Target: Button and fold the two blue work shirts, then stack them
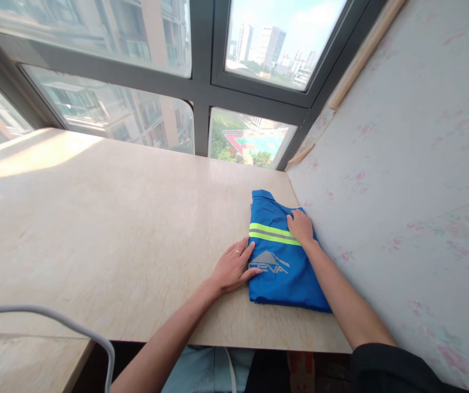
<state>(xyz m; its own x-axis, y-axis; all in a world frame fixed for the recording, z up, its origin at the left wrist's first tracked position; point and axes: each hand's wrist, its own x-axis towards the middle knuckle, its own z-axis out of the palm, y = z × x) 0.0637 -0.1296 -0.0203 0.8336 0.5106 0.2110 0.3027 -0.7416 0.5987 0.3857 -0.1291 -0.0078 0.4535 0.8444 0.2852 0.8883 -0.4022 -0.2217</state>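
A folded blue work jacket (275,286) lies on the pale stone-look ledge, close against the wall on the right. Across it runs a yellow-green and grey reflective stripe, with a grey printed logo below. My left hand (234,266) rests at the jacket's left edge, fingers apart, its thumb over the cloth by the logo; a ring is on one finger. Over the upper right part of the jacket lies my right hand (301,226), palm down with fingers slightly bent on the fabric. Neither hand lifts the jacket.
Dark-framed windows (202,87) stand behind the ledge (115,234). A floral-papered wall (402,191) bounds the right side, its trim peeling near the window corner. A grey-white cable (50,313) loops across the lower left. Below the ledge's front edge are my legs.
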